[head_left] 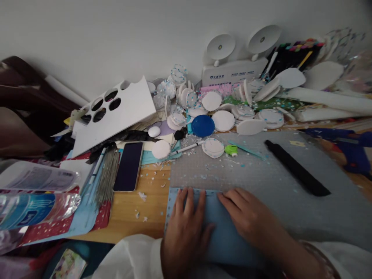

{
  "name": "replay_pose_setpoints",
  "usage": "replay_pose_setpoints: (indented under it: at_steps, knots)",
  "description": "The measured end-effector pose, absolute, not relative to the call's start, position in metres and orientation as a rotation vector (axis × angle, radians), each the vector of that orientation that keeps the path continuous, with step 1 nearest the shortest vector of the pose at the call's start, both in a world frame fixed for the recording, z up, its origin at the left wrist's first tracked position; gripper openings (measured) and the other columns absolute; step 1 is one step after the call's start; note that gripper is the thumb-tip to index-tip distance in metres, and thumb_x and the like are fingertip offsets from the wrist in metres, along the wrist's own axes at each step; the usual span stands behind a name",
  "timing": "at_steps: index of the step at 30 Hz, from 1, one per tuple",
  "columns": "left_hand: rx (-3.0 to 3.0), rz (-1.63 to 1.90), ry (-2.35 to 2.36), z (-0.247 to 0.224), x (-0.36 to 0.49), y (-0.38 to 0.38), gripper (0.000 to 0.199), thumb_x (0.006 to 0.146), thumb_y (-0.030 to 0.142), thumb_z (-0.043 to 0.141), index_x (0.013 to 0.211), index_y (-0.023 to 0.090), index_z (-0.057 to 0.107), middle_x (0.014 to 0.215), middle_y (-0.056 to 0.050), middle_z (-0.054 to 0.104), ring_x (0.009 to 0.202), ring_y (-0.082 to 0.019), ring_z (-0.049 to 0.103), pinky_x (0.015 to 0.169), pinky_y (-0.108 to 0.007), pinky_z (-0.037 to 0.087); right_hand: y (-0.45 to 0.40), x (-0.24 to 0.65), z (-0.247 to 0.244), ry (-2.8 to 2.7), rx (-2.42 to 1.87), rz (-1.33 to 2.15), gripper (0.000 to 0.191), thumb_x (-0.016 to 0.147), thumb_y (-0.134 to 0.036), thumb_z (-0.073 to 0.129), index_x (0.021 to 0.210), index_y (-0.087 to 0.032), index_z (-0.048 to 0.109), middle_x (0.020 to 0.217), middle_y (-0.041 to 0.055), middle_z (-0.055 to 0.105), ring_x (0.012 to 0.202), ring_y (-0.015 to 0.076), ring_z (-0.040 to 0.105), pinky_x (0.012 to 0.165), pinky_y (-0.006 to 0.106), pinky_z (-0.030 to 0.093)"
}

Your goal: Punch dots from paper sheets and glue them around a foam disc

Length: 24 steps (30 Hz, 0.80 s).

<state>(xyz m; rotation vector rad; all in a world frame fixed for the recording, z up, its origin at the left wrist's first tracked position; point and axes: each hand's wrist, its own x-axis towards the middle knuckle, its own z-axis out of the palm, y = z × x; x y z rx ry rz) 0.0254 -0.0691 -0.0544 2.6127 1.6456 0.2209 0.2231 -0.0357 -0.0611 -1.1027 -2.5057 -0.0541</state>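
Observation:
A blue sheet (229,240) with small dark marks along its top and left edges lies in front of me, on the near side of a grey cutting mat (244,170). My left hand (186,223) rests flat on its left part, fingers spread and tips at the top edge. My right hand (250,217) lies on its right part, fingers stretched out close together, tips near the same edge. Whether anything small is under the right fingertips is hidden. Just beyond the sheet, tiny white and blue scraps are strewn over the mat.
Behind the mat are piled white foam discs (223,121), a blue disc (203,126) and a white board with round holes (124,110). A phone (128,166) and plastic bottles (37,209) lie left. A black strip (296,167) and blue glue gun (348,145) lie right.

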Motion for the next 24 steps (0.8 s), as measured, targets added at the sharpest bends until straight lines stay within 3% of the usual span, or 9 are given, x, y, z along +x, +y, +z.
replay_pose_setpoints:
  at_steps: [2,5,9,14,18,24]
  knots:
    - [2.574,0.290,1.683,-0.057,0.033,-0.073,0.060,0.087,0.044,0.054,0.139,0.015,0.044,0.134,-0.019,0.050,0.127,-0.040,0.043,0.097,-0.057,0.045,-0.042,0.218,-0.060,-2.483,-1.160,-0.092,0.035,0.085,-0.004,0.036,0.098,-0.006,0.069,0.083,0.0150,0.067,0.076,0.0246,0.060,0.067,0.038,0.054]
    - [2.544,0.370,1.693,-0.058,0.039,-0.075,0.059,0.086,0.042,0.053,0.137,0.013,0.046,0.133,-0.021,0.050,0.128,-0.041,0.041,0.100,-0.060,0.041,-0.049,0.208,-0.059,-2.441,-1.152,-0.083,0.036,0.085,-0.007,0.038,0.108,-0.007,0.066,0.110,0.0175,0.067,0.099,0.0274,0.062,0.082,0.040,0.054]
    - [2.502,0.385,1.714,-0.057,0.040,-0.075,0.063,0.085,0.044,0.054,0.139,0.015,0.044,0.134,-0.018,0.050,0.129,-0.037,0.042,0.104,-0.055,0.040,-0.055,0.198,-0.062,-2.431,-1.143,0.120,0.044,0.085,-0.005,0.035,0.125,-0.004,0.053,0.134,0.0163,0.057,0.126,0.0254,0.050,0.099,0.040,0.048]
    - [2.519,0.423,1.728,-0.055,0.034,-0.075,0.060,0.085,0.044,0.055,0.138,0.017,0.046,0.137,-0.016,0.050,0.129,-0.032,0.044,0.107,-0.049,0.036,-0.059,0.201,-0.068,-2.411,-1.248,0.263,0.036,0.089,-0.010,0.037,0.122,-0.014,0.052,0.138,0.0110,0.054,0.129,0.0254,0.048,0.103,0.053,0.041]
    - [2.544,0.377,1.743,-0.053,0.021,-0.076,0.059,0.089,0.047,0.049,0.139,0.016,0.045,0.140,-0.011,0.050,0.128,-0.027,0.046,0.110,-0.045,0.029,-0.063,0.215,-0.070,-2.415,-1.310,0.295,0.031,0.091,-0.017,0.042,0.121,-0.017,0.051,0.137,0.0119,0.055,0.129,0.0269,0.049,0.100,0.056,0.042]
    - [2.552,0.293,1.811,-0.049,0.002,-0.079,0.060,0.089,0.051,0.048,0.140,0.020,0.044,0.145,-0.009,0.046,0.128,-0.025,0.047,0.106,-0.041,0.030,-0.069,0.243,-0.073,-2.383,-1.397,0.317,0.032,0.091,-0.024,0.046,0.122,-0.020,0.051,0.136,0.0121,0.056,0.125,0.0275,0.053,0.105,0.058,0.037]
